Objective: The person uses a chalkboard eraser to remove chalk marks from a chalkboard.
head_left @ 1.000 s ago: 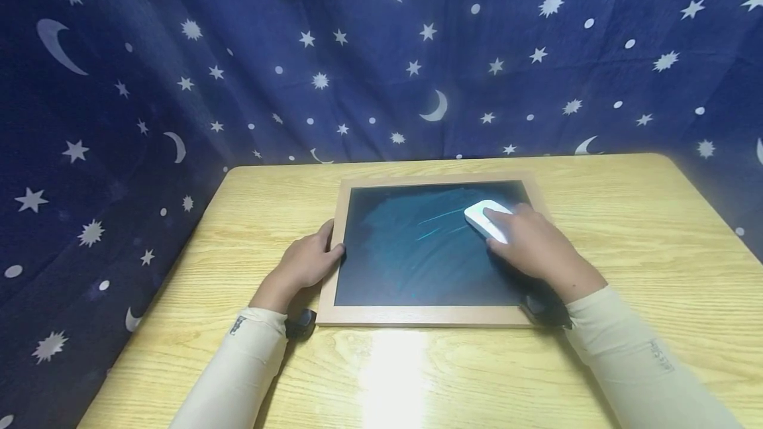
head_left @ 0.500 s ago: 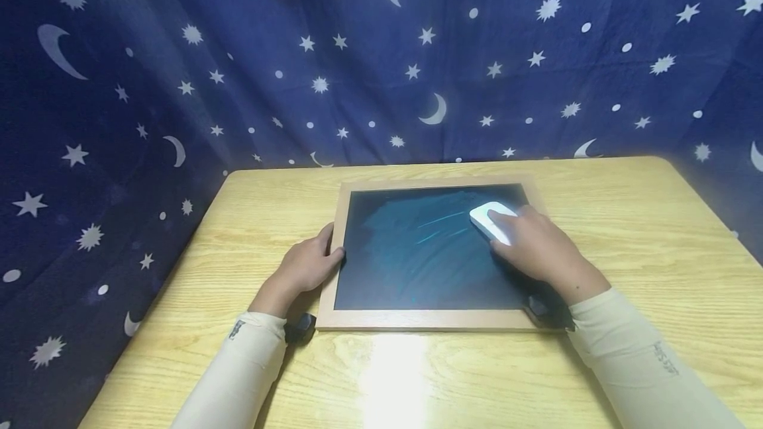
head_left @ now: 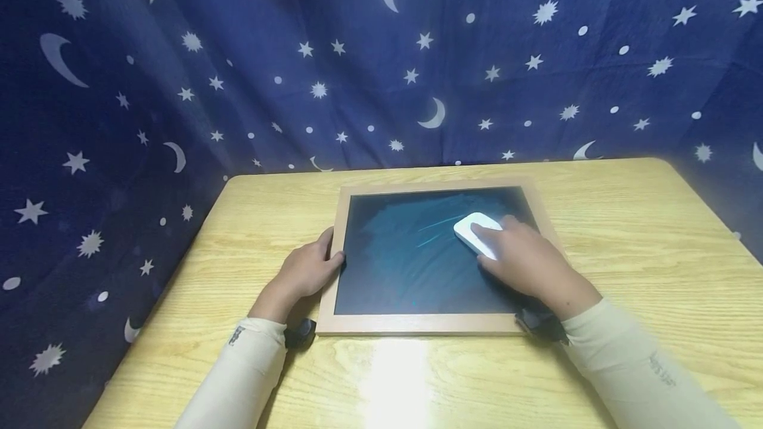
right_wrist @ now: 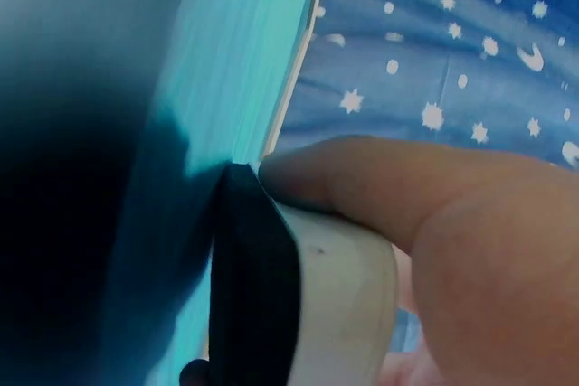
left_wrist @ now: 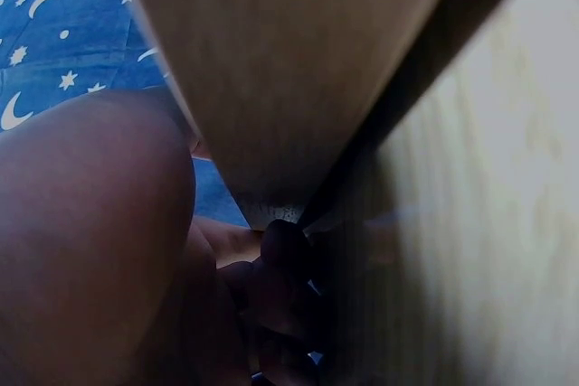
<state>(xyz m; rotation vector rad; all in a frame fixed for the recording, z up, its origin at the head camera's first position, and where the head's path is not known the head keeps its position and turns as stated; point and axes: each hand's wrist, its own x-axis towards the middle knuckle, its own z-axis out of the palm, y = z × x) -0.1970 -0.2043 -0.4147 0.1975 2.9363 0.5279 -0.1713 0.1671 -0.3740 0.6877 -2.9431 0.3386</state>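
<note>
A chalkboard in a light wooden frame lies on the table, its dark surface smeared with blue-green chalk and a few brighter streaks. The left hand grips the frame's left side, thumb on top; in the left wrist view its fingers curl at the edge of the wooden frame. On the board's upper right, the right hand holds a white chalkboard eraser. The right wrist view shows the eraser's black felt pad against the chalk-covered surface, with the thumb along the white body.
A yellow wood-grain table carries the board. Behind and to the left hangs a dark blue curtain with moons and stars. A black device sits at the left wrist, near the frame's lower corner.
The right hand and eraser shifted slightly right, then moved back left and a little nearer across the board. The left hand keeps its place on the frame. The camera view has tilted slightly.
</note>
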